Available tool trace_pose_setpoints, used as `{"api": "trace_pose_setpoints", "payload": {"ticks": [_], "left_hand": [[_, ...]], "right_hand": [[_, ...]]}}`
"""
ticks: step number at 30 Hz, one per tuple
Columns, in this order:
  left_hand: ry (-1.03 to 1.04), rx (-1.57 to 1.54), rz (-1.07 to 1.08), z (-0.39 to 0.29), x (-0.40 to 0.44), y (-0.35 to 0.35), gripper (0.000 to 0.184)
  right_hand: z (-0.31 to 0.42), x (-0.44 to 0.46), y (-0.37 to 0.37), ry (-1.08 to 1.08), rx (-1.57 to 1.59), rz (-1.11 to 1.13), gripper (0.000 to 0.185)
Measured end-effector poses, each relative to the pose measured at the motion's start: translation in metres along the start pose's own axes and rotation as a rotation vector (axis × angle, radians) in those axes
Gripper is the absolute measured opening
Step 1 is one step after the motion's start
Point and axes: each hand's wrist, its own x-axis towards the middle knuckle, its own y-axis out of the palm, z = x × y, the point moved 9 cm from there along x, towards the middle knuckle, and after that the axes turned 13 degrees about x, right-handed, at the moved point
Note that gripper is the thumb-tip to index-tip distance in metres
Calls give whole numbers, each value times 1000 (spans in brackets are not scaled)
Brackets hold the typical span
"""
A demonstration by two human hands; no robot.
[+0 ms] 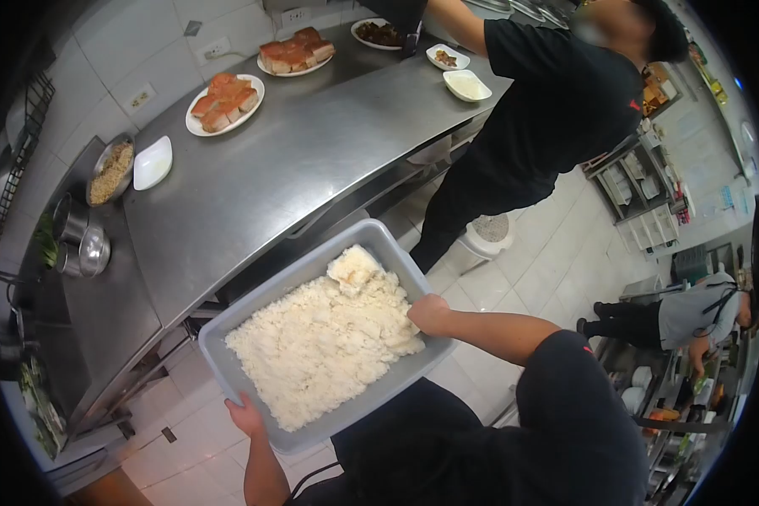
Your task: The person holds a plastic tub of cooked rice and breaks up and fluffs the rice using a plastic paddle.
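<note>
A grey plastic tub [219,347] hangs in front of my body, tilted in view and beside the steel counter. White rice [320,341] fills much of its bottom, with one larger clump [356,270] near the far end. My left hand [244,416] grips the tub's near left side, its thumb over the rim. Across the tub, my right hand [431,315] is closed on the right rim; its fingertips are partly hidden.
Along the steel counter [287,160] stand plates of browned meat slabs [223,105], small white dishes [153,163] and metal bowls [94,250]. A person in black [540,110] stands at the counter close beyond the tub. Another person [696,312] works far right. A white bucket [487,240] sits on the tiled floor.
</note>
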Motion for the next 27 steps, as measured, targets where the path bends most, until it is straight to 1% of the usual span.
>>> {"api": "trace_pose_setpoints", "payload": {"ticks": [1,3,4,6,9,13,15,17,19,21,23,24,25,27], "left_hand": [[-12,8,14,6,-5,0,39],[1,5,44,8,1,6,39],[0,-10,36,4,2,9,39],[-33,48,45,4,0,2,38],[-9,40,22,-3,-2,-3,37],[53,-17,-28,-1,-5,-3,36],[7,6,49,0,-1,1,36],[-3,29,47,-5,-2,-2,36],[-16,67,51,-1,1,0,36],[35,-20,-58,5,1,1,36],[9,-7,-1,6,-1,0,36],[-3,-6,46,0,-2,0,37],[-11,-14,46,-1,-4,-2,37],[-18,-13,64,-4,-3,-3,39]], "right_hand": [[2,0,10,-1,-4,20,18],[0,-1,-6,108,52,-110,18],[1,1,-13,109,41,-123,18],[18,1,-3,-9,-75,-54,18],[5,-18,5,-66,-111,-20,18],[11,-69,-67,-95,-204,46,16],[20,-69,-95,-129,-167,-46,16],[15,-43,-74,-98,-126,-56,15],[6,-9,-28,-44,-55,-63,16],[13,1,1,-41,-34,-46,16],[15,-7,15,-35,-32,-21,17],[3,-19,8,57,21,-72,17],[-8,-30,0,147,74,-129,18],[-19,-37,21,112,77,-155,17]]}}
